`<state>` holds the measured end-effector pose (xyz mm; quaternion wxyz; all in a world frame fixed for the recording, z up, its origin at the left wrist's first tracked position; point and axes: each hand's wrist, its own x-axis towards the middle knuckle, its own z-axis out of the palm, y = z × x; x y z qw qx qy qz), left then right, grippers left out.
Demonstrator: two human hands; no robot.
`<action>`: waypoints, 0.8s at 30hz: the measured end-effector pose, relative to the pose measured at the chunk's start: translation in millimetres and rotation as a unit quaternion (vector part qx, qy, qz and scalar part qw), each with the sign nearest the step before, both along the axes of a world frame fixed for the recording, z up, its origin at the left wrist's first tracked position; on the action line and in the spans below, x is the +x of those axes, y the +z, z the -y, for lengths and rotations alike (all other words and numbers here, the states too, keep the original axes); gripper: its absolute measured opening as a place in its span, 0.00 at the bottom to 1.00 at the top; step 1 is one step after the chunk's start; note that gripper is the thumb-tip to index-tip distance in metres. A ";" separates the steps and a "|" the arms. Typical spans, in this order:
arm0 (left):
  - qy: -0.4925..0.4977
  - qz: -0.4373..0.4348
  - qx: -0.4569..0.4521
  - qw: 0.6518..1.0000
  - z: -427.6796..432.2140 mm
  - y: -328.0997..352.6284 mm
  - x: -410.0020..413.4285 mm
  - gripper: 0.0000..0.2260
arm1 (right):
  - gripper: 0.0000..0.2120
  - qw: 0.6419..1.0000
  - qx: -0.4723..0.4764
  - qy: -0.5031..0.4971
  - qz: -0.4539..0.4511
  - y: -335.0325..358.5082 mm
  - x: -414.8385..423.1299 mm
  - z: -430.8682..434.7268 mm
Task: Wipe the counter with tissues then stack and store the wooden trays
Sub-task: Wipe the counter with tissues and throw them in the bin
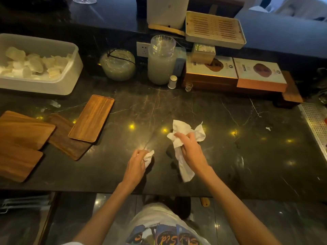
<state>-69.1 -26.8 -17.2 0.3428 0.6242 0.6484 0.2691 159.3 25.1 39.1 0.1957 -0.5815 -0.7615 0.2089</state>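
On the dark counter (221,110), near the middle, a person holds two white tissues. Their right hand (190,147) is squeezed around a big crumpled tissue (184,131) that hangs down past the wrist and touches the counter. Their left hand (137,160), at about eight o'clock from the right one, is closed on a small balled tissue (148,156).

Over at nine o'clock lie the wooden trays. One long tray (91,118) leans across a darker tray (68,140). Two more trays (21,129) sit at the left edge, one partly on the other.

At eleven o'clock stands a white tub (44,85) of pale pieces. At twelve o'clock are a round glass bowl (117,65) and a tall jar (161,68). At one o'clock sit flat boxes (260,73).
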 end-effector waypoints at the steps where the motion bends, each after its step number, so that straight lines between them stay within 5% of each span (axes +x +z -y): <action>1: -0.002 -0.004 0.005 1.000 0.5 2.3 4.6 0.12 | 0.15 1.000 -0.002 0.001 0.001 -2.7 7.4 7.6; 8: -0.013 -0.008 0.006 1.000 36.3 19.6 37.0 0.09 | 0.08 0.999 -0.016 -0.046 0.006 -23.6 53.1 64.8; 19: 0.092 -0.032 -0.071 0.993 146.9 21.6 95.5 0.13 | 0.12 0.939 -0.055 -0.233 -0.247 -31.0 112.7 58.9; 24: 0.031 -0.046 -0.094 0.994 150.1 25.9 139.8 0.17 | 0.13 0.898 -0.127 -0.297 -0.299 -43.0 125.8 83.2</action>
